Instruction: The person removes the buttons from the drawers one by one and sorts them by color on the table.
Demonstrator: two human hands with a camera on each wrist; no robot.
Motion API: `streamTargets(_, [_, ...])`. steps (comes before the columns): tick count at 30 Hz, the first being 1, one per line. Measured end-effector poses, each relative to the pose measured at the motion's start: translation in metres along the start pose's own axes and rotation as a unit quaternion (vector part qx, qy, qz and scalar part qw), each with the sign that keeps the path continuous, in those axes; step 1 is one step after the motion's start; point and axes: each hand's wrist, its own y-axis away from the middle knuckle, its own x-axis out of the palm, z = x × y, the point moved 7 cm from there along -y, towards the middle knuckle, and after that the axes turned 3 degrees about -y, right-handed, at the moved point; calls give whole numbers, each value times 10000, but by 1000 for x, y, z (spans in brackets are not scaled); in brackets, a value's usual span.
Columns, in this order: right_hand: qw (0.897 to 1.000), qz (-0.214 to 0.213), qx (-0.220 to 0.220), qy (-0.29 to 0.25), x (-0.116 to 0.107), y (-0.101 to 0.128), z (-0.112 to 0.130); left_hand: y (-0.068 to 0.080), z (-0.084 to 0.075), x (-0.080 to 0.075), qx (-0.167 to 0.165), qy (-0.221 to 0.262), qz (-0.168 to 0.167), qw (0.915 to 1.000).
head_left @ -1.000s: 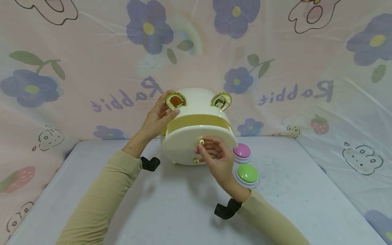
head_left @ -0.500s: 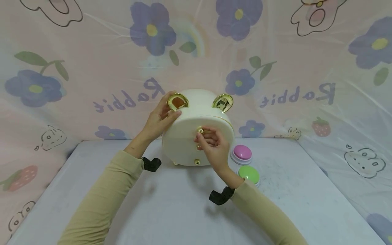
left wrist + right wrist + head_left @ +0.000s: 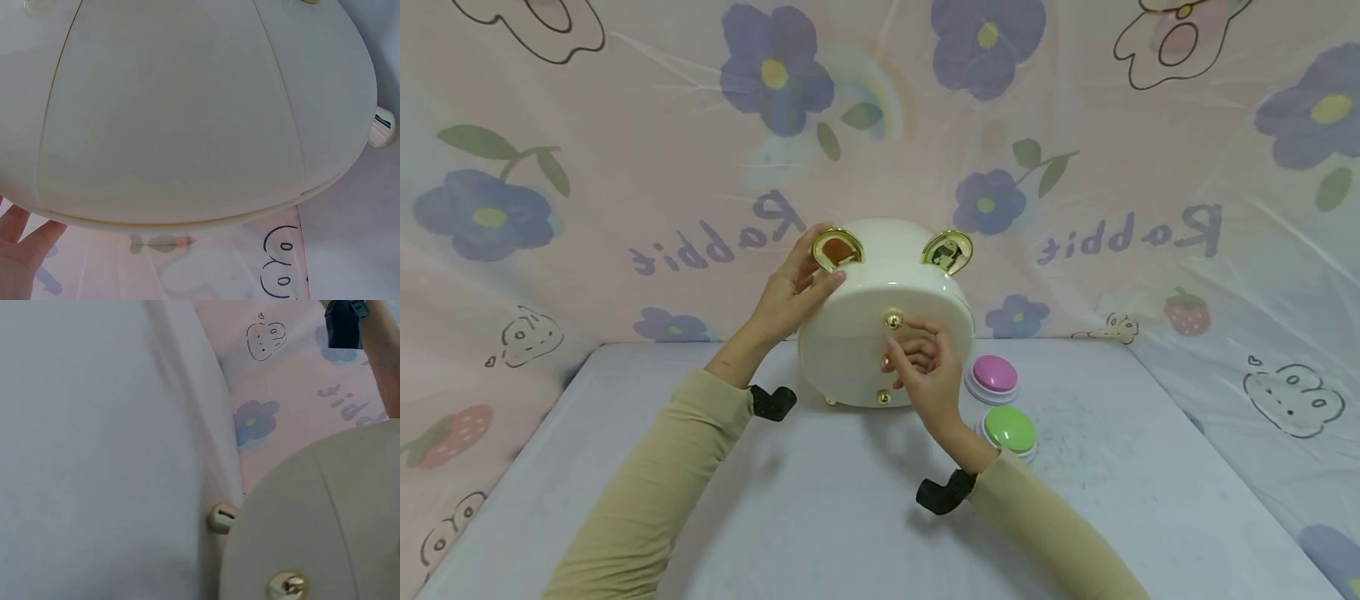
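A cream-white rounded drawer box with two gold-rimmed ears stands on the table. Its front carries a gold top knob, a partly covered middle knob and a bottom knob. My left hand holds the box's upper left side, its thumb at the front edge and its fingers behind the left ear. In the left wrist view, the left hand touches the box's rim. My right hand hovers before the front, fingers loosely curled, just below and right of the top knob, seemingly holding nothing.
To the right of the box sit a pink round button and a green one, both on white bases. A white cloth covers the table. Behind hangs a printed flower curtain.
The top drawer, pulled out at first, has slid in flush with the front. My right hand followed it in, then came off the knob slightly downward. The left hand keeps its place.
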Motion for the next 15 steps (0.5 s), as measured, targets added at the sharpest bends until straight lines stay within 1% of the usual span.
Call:
streamTargets(4, [9999, 20, 99, 114, -1, 7, 4, 0, 0, 0, -29, -38, 6, 10000])
streamTargets(12, [9975, 122, 573, 403, -3, 22, -16, -1, 1, 0, -32, -52, -25, 10000])
streamTargets(15, [9972, 96, 573, 464, -2, 26, -19, -1, 0, 1, -3, -38, -28, 10000])
